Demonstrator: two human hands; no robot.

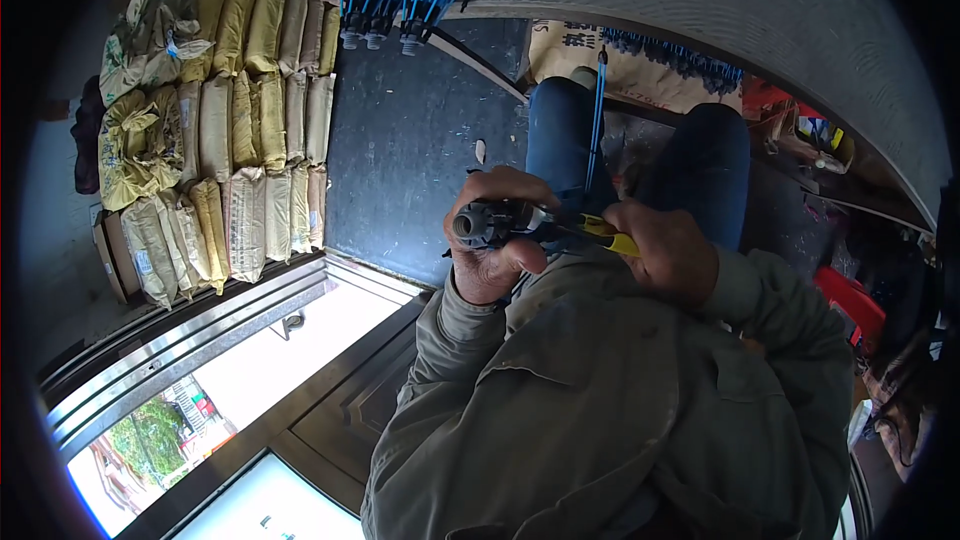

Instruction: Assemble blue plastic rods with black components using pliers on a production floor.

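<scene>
My left hand (492, 232) is wrapped round a dark part with a grey threaded end (474, 227), which points left. At lap height beside it, my right hand (662, 248) is closed on the yellow-and-black handles of pliers (603, 229). The pliers' jaws reach toward the part in my left hand; whether they touch it is hidden by my fingers. A thin blue rod with black bits (598, 110) runs up from between the hands, over my knees. I cannot tell whether it is fixed to the held part.
A bundle of blue-and-black rods with grey threaded ends (410, 0) lies at the top. More such parts (670, 55) lie on brown packaging (565, 55). Filled sacks (215, 130) are stacked at left, near a window ledge (340, 280). A pale curved tabletop edge (700, 5) spans the far right.
</scene>
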